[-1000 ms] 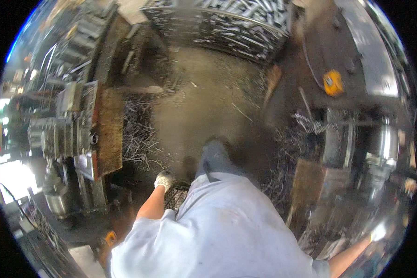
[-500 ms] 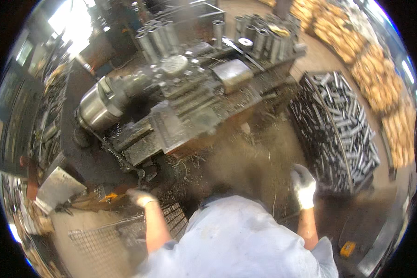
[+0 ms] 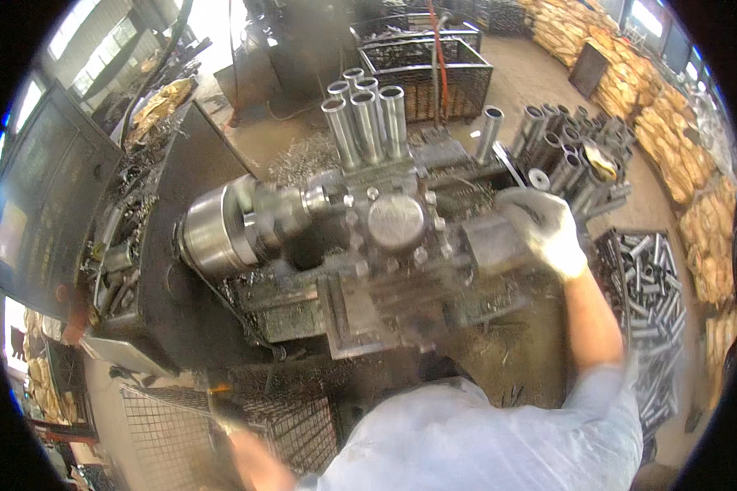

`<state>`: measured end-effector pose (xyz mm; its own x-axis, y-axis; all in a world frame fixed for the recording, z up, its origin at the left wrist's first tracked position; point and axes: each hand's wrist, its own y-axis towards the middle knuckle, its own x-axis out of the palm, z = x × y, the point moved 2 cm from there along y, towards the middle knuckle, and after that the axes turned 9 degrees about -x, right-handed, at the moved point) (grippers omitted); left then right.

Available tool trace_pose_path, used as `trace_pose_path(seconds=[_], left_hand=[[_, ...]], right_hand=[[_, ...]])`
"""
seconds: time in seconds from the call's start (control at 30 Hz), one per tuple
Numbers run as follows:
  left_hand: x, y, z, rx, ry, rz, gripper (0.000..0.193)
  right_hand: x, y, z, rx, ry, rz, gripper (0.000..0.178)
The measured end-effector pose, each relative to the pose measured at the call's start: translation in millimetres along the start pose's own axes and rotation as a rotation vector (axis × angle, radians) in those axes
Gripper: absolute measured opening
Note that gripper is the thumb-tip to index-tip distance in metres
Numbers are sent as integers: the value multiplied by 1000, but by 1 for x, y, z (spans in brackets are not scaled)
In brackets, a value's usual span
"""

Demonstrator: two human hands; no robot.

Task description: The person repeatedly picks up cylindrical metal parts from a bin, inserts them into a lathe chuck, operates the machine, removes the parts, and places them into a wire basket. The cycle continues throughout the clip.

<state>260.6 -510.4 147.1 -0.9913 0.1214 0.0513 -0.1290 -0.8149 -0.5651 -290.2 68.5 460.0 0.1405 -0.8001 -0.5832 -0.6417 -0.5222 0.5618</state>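
My right hand [image 3: 546, 231], in a white glove with dark, soiled fingers, reaches over the right end of a lathe [image 3: 397, 225]. Its fingers stretch forward above a flat metal block [image 3: 495, 244], and I see nothing held in them. Just beyond it are a pale ring [image 3: 539, 179], a single upright steel tube [image 3: 489, 133] and a cluster of tubes [image 3: 569, 168]. My left hand [image 3: 228, 424] is low on the left, smeared by motion, beside a lever with a yellow part [image 3: 219, 389]. Whether it grips the lever cannot be made out.
Several bright tubes [image 3: 364, 123] stand behind the tool post. The steel chuck [image 3: 217, 229] is at left. A bin of short metal pieces [image 3: 655, 303] stands at right. Wire mesh [image 3: 160, 425] lies low left. Crates [image 3: 426, 74] and stacked tan sacks [image 3: 680, 155] are farther back.
My right hand has moved forward from beside my body to above the lathe's right end. My left hand has moved lower and nearer to me. The view has shifted, with the lathe now closer.
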Motion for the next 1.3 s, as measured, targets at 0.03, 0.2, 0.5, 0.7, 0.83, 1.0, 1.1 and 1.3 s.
trace_pose_path(seconds=[0.03,0.2,0.5,0.7,0.83,1.0,1.1,1.3], left_hand=[[6,-8,-4,-9,-135,16,43],[94,-78,-59,95,-277,191,38],[190,-158,-87,332,602,4,18],[201,-178,-69,476,730,57,17],[255,-179,-27,728,724,-146,18],[286,-202,8,929,858,-264,31],[301,-211,48,1212,887,-215,54],[384,-146,168,1591,985,60,94]], right_hand=[[8,36,20,-100,-14,-53,22],[131,173,110,-108,-47,-583,38],[209,164,181,-179,-755,-1079,26],[100,215,140,-295,-410,-96,35],[145,254,109,-159,-519,-327,45],[145,260,108,16,-539,-272,42],[143,257,73,-270,-336,-129,37],[278,257,-7,-304,-389,-1064,73]])
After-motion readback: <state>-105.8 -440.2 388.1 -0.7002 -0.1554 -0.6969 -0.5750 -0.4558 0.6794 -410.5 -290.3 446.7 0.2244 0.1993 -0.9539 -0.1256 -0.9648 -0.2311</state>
